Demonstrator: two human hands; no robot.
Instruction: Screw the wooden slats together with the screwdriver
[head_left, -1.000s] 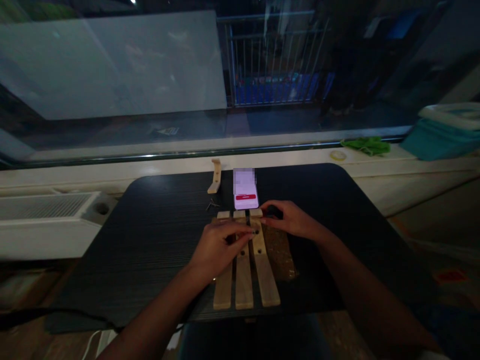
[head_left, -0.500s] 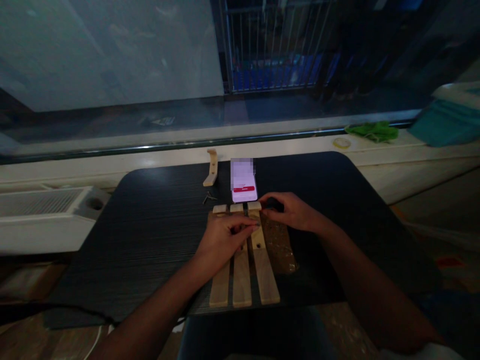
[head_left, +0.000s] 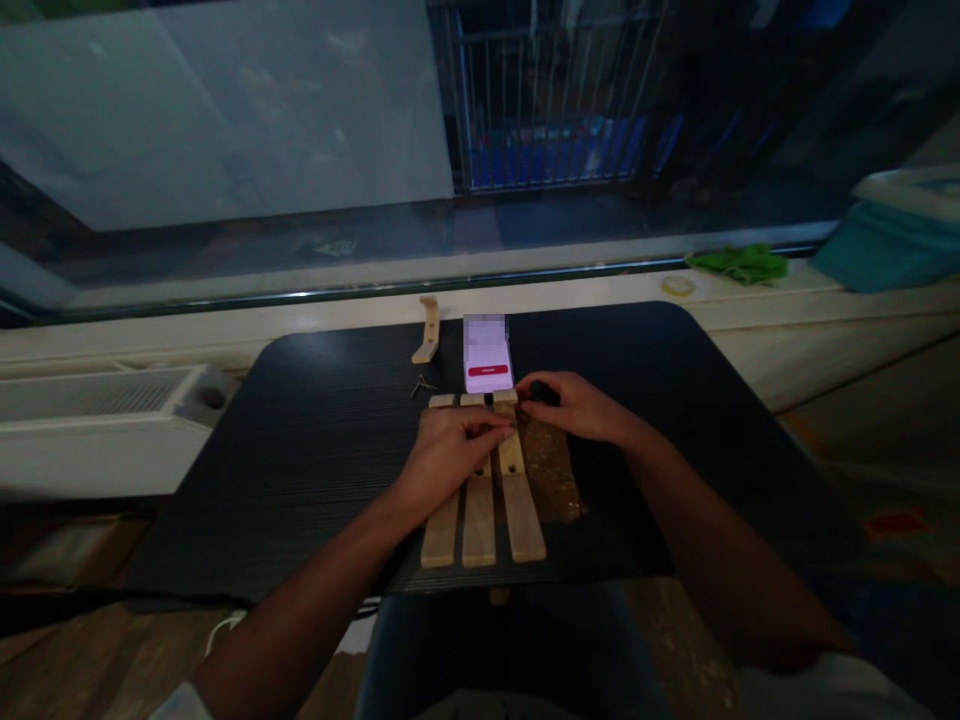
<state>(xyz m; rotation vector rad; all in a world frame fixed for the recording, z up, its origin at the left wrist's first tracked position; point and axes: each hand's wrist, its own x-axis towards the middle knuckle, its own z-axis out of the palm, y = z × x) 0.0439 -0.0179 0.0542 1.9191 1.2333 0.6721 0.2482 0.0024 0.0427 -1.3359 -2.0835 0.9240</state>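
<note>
Three light wooden pieces with bent far ends lie side by side: a left piece (head_left: 439, 535), a middle piece (head_left: 478, 530) and a right piece (head_left: 526, 520). My left hand (head_left: 450, 450) rests over the left and middle ones, thumb and forefinger pinched above the right piece. Something tiny and dark shows at those fingertips, too small to name. Beside the far end of the right piece is my right hand (head_left: 581, 405), fingers curled and fingertips close to the wood. A dark shape shows between its thumb and forefinger; I cannot tell what it is.
Under the wooden pieces lies a brown, shiny sheet (head_left: 551, 470). Beyond them are a lit phone (head_left: 487, 355), several screws (head_left: 424, 385) and another bent wooden piece (head_left: 430, 332). The dark table (head_left: 322, 440) meets a windowsill holding a tape roll (head_left: 678, 286) and a green item (head_left: 742, 264).
The view has shifted slightly, so the table and wooden pieces sit a little higher. Both hands keep nearly the same positions over the right wooden piece.
</note>
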